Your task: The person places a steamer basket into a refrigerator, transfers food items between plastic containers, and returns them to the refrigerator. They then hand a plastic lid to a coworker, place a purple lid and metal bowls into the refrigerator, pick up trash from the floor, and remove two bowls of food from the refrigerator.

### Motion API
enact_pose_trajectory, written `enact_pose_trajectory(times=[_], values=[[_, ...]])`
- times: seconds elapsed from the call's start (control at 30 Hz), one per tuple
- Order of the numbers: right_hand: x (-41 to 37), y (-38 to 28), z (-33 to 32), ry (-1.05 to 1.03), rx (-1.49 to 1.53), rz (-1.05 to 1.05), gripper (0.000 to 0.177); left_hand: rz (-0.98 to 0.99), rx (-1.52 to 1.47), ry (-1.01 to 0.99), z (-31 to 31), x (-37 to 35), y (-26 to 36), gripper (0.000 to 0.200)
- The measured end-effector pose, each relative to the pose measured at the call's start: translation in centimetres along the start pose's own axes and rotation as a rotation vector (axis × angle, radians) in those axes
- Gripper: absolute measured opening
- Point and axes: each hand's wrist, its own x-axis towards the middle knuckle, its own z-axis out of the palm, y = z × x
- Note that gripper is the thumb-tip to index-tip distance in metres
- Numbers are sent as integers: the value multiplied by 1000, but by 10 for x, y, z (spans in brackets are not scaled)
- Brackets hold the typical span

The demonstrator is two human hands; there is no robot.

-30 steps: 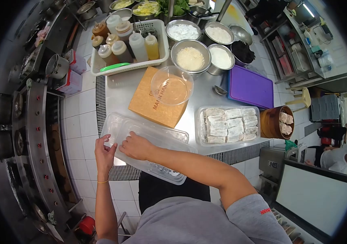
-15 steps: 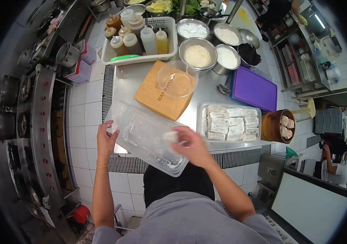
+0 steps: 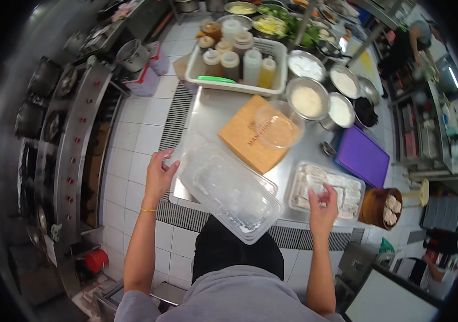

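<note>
A clear plastic tray lies slanted in front of me, sticking out past the table's near edge, with white powder smears inside. My left hand is at its upper left corner, thumb and fingers apart around a see-through edge. To the right, my right hand is over a second clear tray, its fingers apart and curved. White-dusted rectangular pieces lie packed in rows in that tray; my fingers overlap the ones on its near side.
Behind the trays sit a brown cardboard box and a clear round lid. A basket of squeeze bottles and metal bowls stand farther back. At right are a purple lid and a bamboo steamer. Another person works beyond.
My right hand has moved right, from over the slanted tray to over the tray of white-dusted pieces. The camera view has shifted and tilted; my left hand stays by the slanted tray's corner.
</note>
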Motion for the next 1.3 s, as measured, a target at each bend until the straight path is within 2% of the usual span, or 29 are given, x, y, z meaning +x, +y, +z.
enact_pose_trajectory(times=[0.1,0.17,0.23,0.33,0.37,0.4,0.47,0.57,0.63,0.73,0.8,0.83,0.87,0.9,0.93,0.97,1.07,1.2,1.3], values=[[-35,9,-14,-146,63,118,33,-11,-3,21,-16,12,-10,38],[-65,29,-9,-214,187,284,28,-13,4,27,-22,21,-32,37],[-94,43,4,-256,183,405,30,114,-39,60,-7,44,-76,36],[-126,47,39,-154,231,452,34,240,48,14,26,70,-131,42],[-132,36,49,-103,213,500,36,192,77,-52,26,70,-125,44],[-130,29,62,-78,239,463,36,141,103,-114,31,74,-115,46],[-136,25,73,39,257,622,34,170,80,-207,48,80,-126,45],[-135,84,83,31,333,444,25,136,81,-325,49,81,-113,36],[-129,60,72,17,107,396,22,149,17,-285,46,84,-103,29],[-116,56,51,32,9,300,28,239,50,-282,38,94,-97,29],[-113,45,32,57,-46,278,29,233,26,-226,26,98,-91,30],[-113,14,19,28,-118,309,31,210,42,-216,20,104,-93,31],[-114,-11,16,86,-44,362,31,216,-27,-161,23,116,-109,32],[-117,12,-2,101,-141,248,26,178,-36,-139,12,122,-111,34],[-129,7,-16,75,27,372,23,345,-87,-99,3,137,-123,34],[-128,2,-29,73,210,454,20,270,-4,-170,-23,141,-106,35],[-154,6,-61,225,265,427,17,177,-93,-139,-51,161,-119,39],[-182,-4,-78,319,196,448,19,97,-103,-65,-103,176,-133,35],[-187,-5,-65,113,-15,429,21,75,-200,-24,-141,173,-123,31]])
